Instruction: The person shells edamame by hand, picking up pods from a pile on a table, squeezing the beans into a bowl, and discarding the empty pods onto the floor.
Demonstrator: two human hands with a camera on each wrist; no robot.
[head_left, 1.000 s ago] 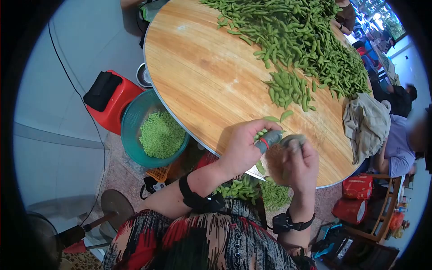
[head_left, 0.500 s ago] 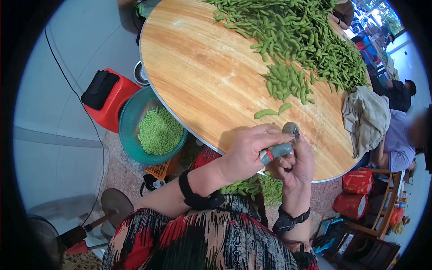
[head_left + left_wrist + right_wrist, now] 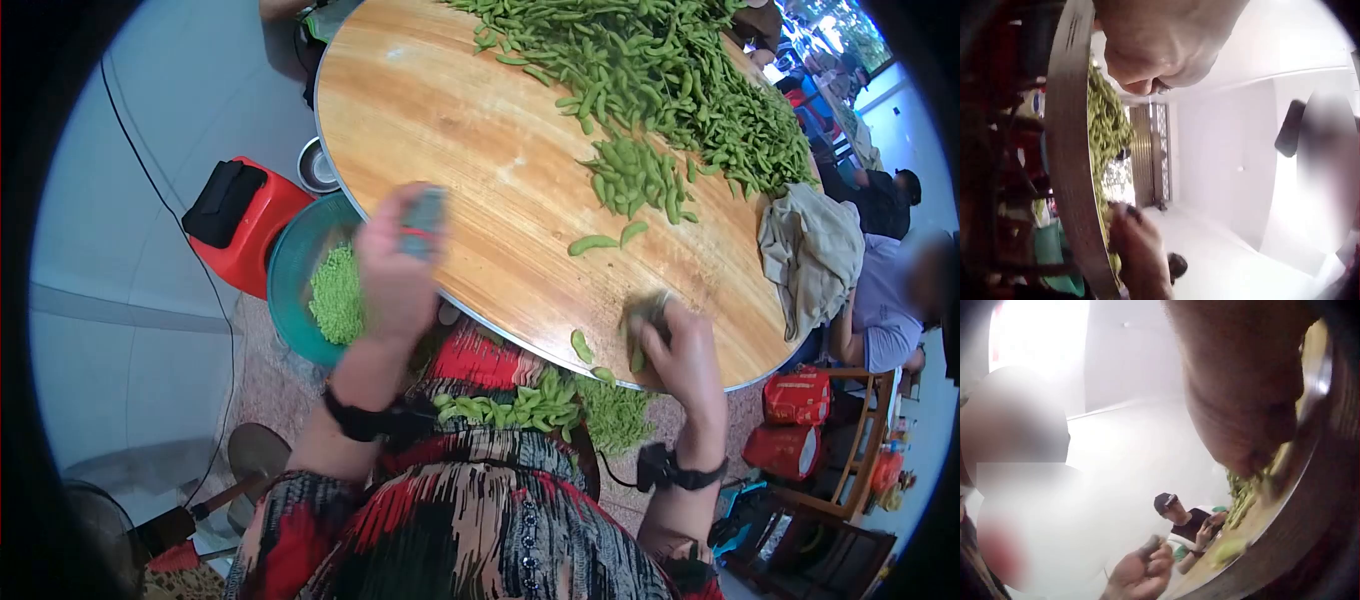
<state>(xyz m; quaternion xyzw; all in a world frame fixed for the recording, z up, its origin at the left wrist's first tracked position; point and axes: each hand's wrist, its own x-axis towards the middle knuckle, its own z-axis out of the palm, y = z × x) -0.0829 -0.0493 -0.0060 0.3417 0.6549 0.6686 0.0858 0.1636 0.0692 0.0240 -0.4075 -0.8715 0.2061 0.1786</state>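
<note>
My left hand (image 3: 398, 280), blurred, is over the table's near left edge beside the teal basket (image 3: 290, 335) of shelled green beans (image 3: 336, 295). Grey wrapping (image 3: 424, 215) with a red band covers one of its digits. In the right wrist view the fingers of this left hand (image 3: 1141, 572) look bent; I cannot tell whether beans are in them. My right hand (image 3: 692, 355), with a dark grey covering on one digit, grips a green soybean pod (image 3: 637, 352) low over the tabletop. Two pods (image 3: 581, 346) lie to its left near the rim.
A big heap of soybean pods (image 3: 660, 80) covers the far side of the round wooden table (image 3: 430, 130), with a smaller pile (image 3: 635, 175) nearer. A beige cloth (image 3: 812, 250) hangs at the right rim. More pods (image 3: 520, 405) lie in my lap. A red stool (image 3: 255, 225) stands left.
My hands were together over the near table edge half a second ago. The left has since swung left toward the basket; the right has stayed near the right side, now lower over the tabletop.
</note>
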